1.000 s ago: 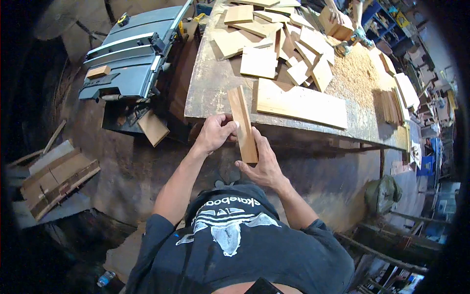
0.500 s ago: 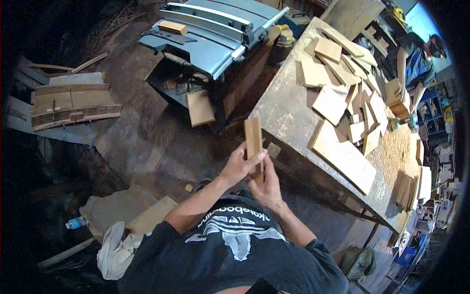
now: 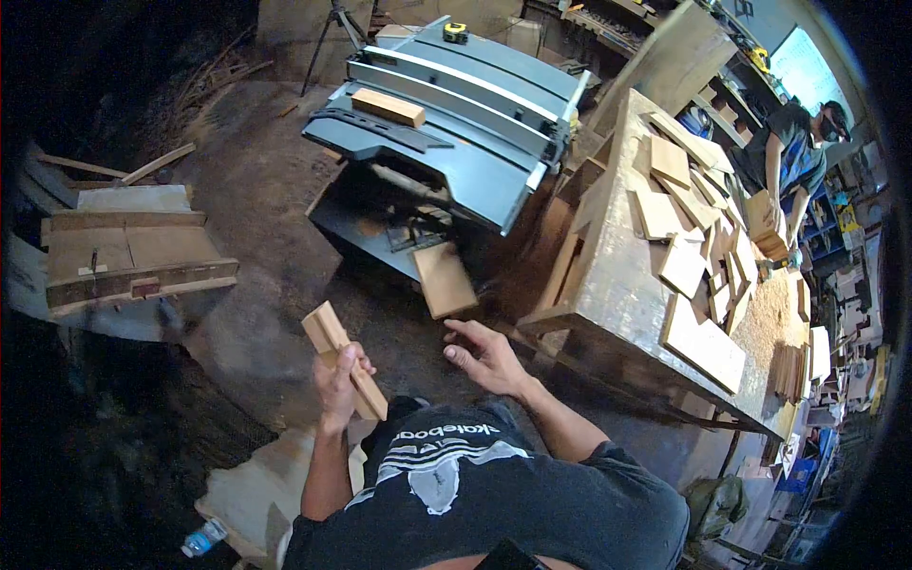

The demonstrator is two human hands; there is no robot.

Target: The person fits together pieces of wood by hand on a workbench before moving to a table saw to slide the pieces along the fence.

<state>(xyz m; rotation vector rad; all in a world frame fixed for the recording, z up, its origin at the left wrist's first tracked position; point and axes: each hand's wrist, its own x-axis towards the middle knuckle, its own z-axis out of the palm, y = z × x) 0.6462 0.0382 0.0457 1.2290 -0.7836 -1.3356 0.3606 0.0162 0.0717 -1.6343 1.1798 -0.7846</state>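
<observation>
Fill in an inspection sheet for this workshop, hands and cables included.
Surface: workbench, partly covered with wood shavings.
Job's things: long wood piece, held above the floor.
Clutter: loose boards heaped on the workbench; bottle lower left.
Grippers: left hand grips the wood piece; right hand empty, open.
Cables: nothing seen.
Surroundings: machine table bearing wood block and tape measure; co-worker beyond the workbench.

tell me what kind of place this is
Probably a woodworking shop: what looks like a table saw stands near a workbench strewn with cut boards, and a heap of wood shavings or sawdust lies beside them.
</observation>
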